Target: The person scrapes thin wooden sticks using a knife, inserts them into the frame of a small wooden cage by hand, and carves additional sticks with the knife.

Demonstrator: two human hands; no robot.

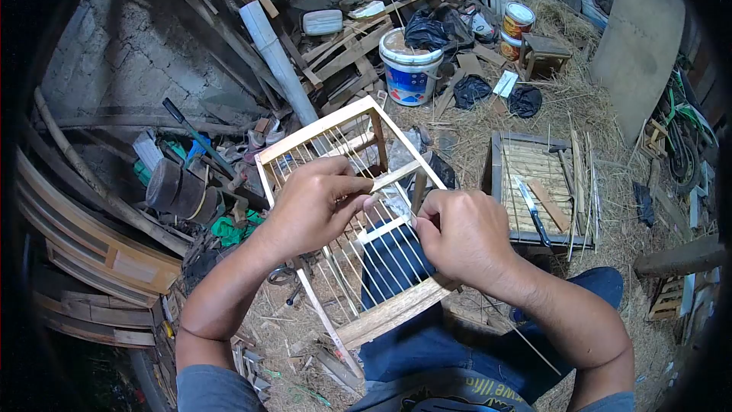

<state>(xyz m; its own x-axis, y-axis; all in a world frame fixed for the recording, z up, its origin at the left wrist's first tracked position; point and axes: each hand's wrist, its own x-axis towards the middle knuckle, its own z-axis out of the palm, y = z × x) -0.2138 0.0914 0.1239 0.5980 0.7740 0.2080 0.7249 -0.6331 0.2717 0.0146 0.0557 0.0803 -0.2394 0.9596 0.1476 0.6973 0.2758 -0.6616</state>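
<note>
A wooden frame (396, 307) with thin parallel rods rests on the person's lap, tilted. My left hand (320, 202) is over its middle, thumb and index finger pinched at the end of a light wooden crosspiece (398, 174). My right hand (467, 233) is closed at the frame's right side, its fingertips near a thin rod; what lies between them is too small to make out. Below the crosspiece, a short white strip (383, 230) lies across the rods, between the two hands.
To the right, a low slatted table (496, 183) bears a knife (532, 210), a wood piece (549, 204), a hammer (560, 147) and thin sticks. A white bucket (410, 76) stands ahead. Curved wooden panels (114, 259) lie left. Straw and scraps cover the ground.
</note>
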